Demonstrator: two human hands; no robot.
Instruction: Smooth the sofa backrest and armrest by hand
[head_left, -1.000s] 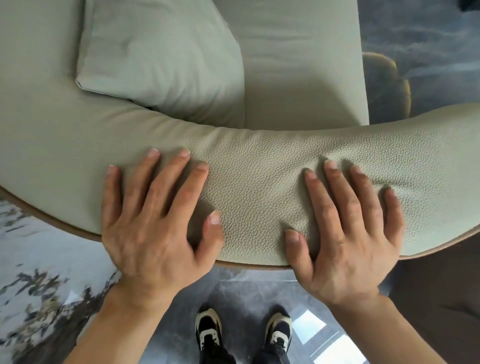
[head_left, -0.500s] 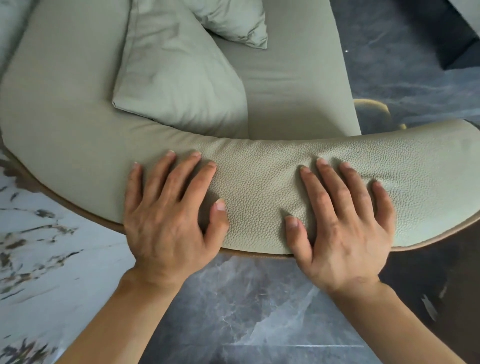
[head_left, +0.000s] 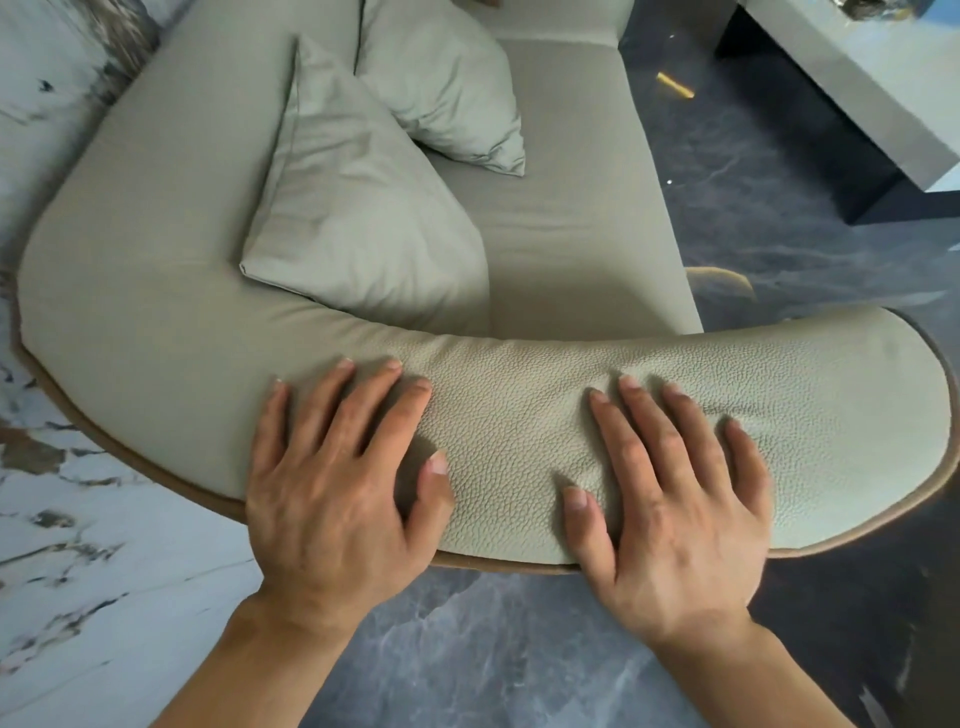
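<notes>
Two flat palms, your left hand (head_left: 332, 499) and right hand (head_left: 675, 514), fingers spread and gripping nothing, press the sofa's curved armrest (head_left: 519, 441) just before you; sweep outward with even pressure to flatten the pebbled cover.

left hand (head_left: 332, 499), right hand (head_left: 675, 514), flat on armrest (head_left: 519, 431)

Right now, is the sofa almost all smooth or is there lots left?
Done, by the look of it: the long backrest on the left lies flat. In hand: the left hand and right hand press flat on the pebbled armrest, which dents around the fingers. Left: the armrest's rounded far end, not yet touched.
</notes>
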